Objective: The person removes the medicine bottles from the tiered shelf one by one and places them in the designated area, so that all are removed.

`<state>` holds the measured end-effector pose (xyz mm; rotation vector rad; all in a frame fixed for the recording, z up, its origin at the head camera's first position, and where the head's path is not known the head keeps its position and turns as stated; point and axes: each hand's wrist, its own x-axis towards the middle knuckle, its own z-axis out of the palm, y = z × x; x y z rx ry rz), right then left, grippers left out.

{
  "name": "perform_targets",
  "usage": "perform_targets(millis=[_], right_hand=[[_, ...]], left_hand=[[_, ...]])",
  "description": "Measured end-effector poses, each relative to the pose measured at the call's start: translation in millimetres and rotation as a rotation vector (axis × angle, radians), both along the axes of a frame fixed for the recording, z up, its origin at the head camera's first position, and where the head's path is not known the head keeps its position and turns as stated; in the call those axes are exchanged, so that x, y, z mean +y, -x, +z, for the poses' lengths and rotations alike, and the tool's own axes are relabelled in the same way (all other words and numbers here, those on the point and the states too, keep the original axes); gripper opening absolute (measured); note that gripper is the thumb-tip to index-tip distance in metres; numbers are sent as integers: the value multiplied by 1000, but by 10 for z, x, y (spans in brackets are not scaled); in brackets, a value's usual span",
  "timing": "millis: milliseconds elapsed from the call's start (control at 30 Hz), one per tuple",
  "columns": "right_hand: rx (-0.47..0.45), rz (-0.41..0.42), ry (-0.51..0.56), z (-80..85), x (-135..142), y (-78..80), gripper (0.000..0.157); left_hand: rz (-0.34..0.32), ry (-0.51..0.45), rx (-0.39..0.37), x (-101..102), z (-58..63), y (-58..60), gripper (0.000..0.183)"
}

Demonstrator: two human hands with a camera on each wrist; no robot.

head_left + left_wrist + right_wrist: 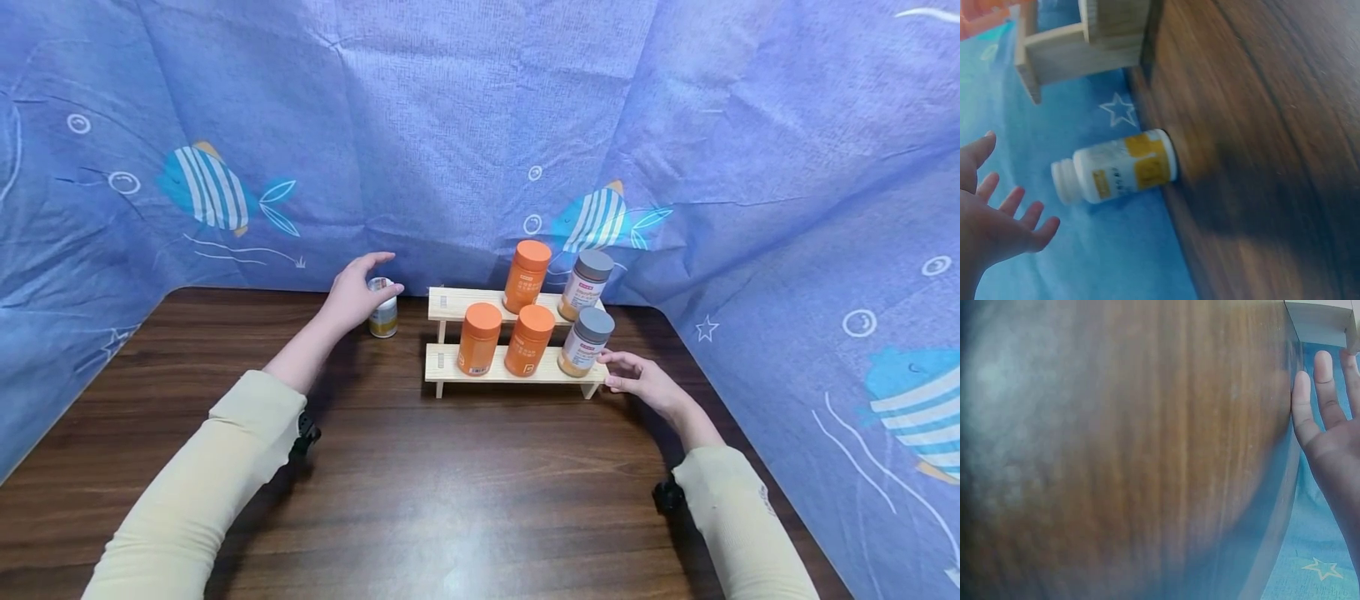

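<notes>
My left hand (352, 296) is beside a small white-and-yellow bottle (383, 320) on the table, fingers and thumb spread apart. In the left wrist view this bottle (1127, 165) stands clear of the left hand (1004, 215). A two-step light wood rack (442, 360) stands to its right. Its lower step carries two orange jars (478, 342) and a grey-lidded jar (585, 343); the upper one has an orange jar (527, 277) and another grey-lidded jar (584, 286). At the lower step's right end is my right hand (648, 386), fingers extended; whether the fingertips touch the wood is unclear.
The dark wood table (450, 483) reaches toward me in front of the rack. Blue cloth (465, 150) with printed fish hangs behind it and along both sides, close to the rack's back.
</notes>
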<state>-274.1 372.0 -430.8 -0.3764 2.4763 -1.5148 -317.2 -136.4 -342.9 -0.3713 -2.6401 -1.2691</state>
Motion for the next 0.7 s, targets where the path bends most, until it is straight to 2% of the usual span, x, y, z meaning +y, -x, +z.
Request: perform_targets(millis=[300,700], right_hand=[[-15,-13,2,4,-8,-11,47],[-9,-14,16,-4,-10,-12,45]], left_hand=[[-34,-14,-88,117,225,-125,63],[-101,-53,-80,342,502,-256,62]])
